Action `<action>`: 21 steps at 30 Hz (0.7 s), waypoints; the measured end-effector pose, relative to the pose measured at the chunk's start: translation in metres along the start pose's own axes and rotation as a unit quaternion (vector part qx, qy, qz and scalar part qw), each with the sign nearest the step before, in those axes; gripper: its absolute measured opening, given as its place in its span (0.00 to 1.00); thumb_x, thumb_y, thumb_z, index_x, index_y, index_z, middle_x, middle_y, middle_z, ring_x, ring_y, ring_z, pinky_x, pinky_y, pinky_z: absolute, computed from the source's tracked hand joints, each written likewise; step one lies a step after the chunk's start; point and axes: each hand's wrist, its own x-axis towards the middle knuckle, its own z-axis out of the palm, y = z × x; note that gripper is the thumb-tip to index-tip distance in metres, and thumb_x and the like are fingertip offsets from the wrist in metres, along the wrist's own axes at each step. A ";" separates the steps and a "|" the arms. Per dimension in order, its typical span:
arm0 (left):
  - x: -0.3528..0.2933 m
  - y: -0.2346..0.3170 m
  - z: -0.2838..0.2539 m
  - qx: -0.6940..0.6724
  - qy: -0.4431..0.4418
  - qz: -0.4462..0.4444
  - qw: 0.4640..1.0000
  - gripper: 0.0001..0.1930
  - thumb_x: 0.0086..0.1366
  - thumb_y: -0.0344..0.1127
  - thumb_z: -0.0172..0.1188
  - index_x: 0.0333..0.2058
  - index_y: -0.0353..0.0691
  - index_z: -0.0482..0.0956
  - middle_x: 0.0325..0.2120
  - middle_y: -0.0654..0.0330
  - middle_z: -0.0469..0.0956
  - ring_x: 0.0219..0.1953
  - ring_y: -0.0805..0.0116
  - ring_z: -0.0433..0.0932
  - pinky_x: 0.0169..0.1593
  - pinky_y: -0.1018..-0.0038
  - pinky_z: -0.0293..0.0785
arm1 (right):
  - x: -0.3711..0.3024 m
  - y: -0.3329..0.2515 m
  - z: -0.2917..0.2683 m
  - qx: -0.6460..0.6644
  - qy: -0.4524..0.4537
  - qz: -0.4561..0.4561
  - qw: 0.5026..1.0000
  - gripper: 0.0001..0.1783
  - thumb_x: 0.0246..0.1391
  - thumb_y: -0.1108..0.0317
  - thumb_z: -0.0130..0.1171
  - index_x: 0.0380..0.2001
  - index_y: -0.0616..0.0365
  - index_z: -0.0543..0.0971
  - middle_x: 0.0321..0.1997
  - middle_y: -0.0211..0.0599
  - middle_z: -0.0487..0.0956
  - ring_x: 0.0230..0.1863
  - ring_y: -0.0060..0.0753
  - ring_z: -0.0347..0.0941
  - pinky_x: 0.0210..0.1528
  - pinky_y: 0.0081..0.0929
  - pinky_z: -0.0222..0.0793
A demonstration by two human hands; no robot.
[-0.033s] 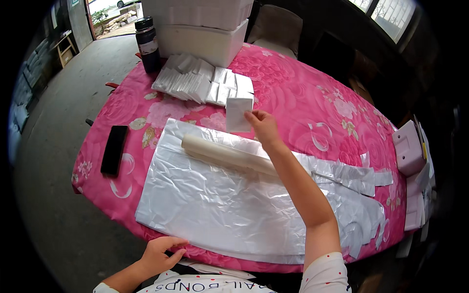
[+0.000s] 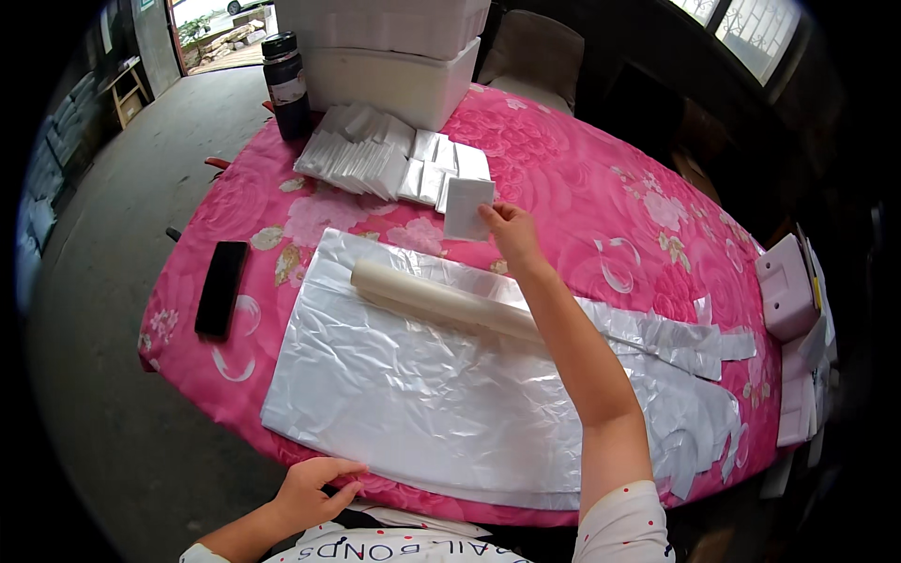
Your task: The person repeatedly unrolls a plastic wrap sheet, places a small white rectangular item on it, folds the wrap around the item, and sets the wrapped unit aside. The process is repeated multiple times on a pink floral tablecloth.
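My right hand (image 2: 513, 236) pinches a flat, folded white plastic bag (image 2: 465, 208) at its right edge, just in front of rows of similar folded bags (image 2: 361, 158). Below that arm lies a stack of large, thin white plastic bags (image 2: 422, 403), with strip-like ends at the right. Across the stack rests a pale roll (image 2: 427, 293), partly hidden by my right forearm. Down at the table's near edge, my left hand (image 2: 314, 490) has its thumb and fingers apart. Its fingertips are by the stack's front edge and hold nothing.
A pink flowered cloth (image 2: 582, 225) covers the table. On the left lies a black phone (image 2: 221, 289). A dark bottle (image 2: 287, 94) and stacked white foam boxes (image 2: 394, 80) stand at the back, with a chair (image 2: 532, 58) behind. Pale boxes (image 2: 786, 291) are at the right edge.
My right hand has lifted slightly away and to the right, carrying the folded plastic bag with it. My left hand stays about where it was.
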 end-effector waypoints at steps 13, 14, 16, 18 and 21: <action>0.007 -0.005 0.003 0.018 -0.028 -0.002 0.999 0.14 0.51 0.24 0.62 0.39 0.36 0.78 0.30 0.56 0.80 0.29 0.71 0.80 0.33 0.79 0.76 | 0.006 0.012 -0.020 -0.368 0.053 -0.092 0.924 0.24 0.47 0.54 0.61 0.43 0.60 0.76 0.42 0.47 0.77 0.44 0.46 0.73 0.45 0.37 0.68; 0.012 -0.003 0.004 0.031 -0.026 0.022 0.999 0.14 0.51 0.24 0.62 0.39 0.37 0.78 0.30 0.56 0.80 0.29 0.70 0.79 0.32 0.79 0.75 | -0.016 0.010 -0.034 -0.329 -0.021 -0.070 0.942 0.25 0.47 0.54 0.61 0.44 0.60 0.76 0.43 0.48 0.76 0.45 0.47 0.72 0.46 0.38 0.67; 0.017 0.004 0.005 0.042 -0.046 0.033 0.998 0.13 0.53 0.30 0.62 0.39 0.39 0.78 0.31 0.55 0.79 0.29 0.61 0.78 0.32 0.74 0.75 | -0.078 -0.011 -0.051 -0.325 -0.134 -0.092 0.932 0.27 0.46 0.55 0.63 0.47 0.59 0.74 0.45 0.47 0.75 0.48 0.46 0.70 0.48 0.37 0.66; 0.028 0.008 0.011 0.058 -0.077 0.078 0.992 0.14 0.52 0.30 0.62 0.39 0.39 0.78 0.32 0.55 0.79 0.31 0.59 0.78 0.33 0.72 0.75 | -0.135 -0.021 -0.078 -0.395 -0.167 -0.133 0.894 0.28 0.46 0.59 0.64 0.50 0.58 0.73 0.46 0.45 0.74 0.49 0.44 0.68 0.50 0.34 0.65; 0.052 0.012 0.029 0.088 -0.129 0.142 0.977 0.21 0.52 0.32 0.63 0.47 0.38 0.73 0.43 0.50 0.74 0.42 0.55 0.76 0.43 0.68 0.73 | -0.199 -0.018 -0.108 -0.460 -0.129 -0.098 0.873 0.28 0.46 0.61 0.64 0.51 0.59 0.72 0.45 0.45 0.73 0.49 0.45 0.67 0.50 0.33 0.65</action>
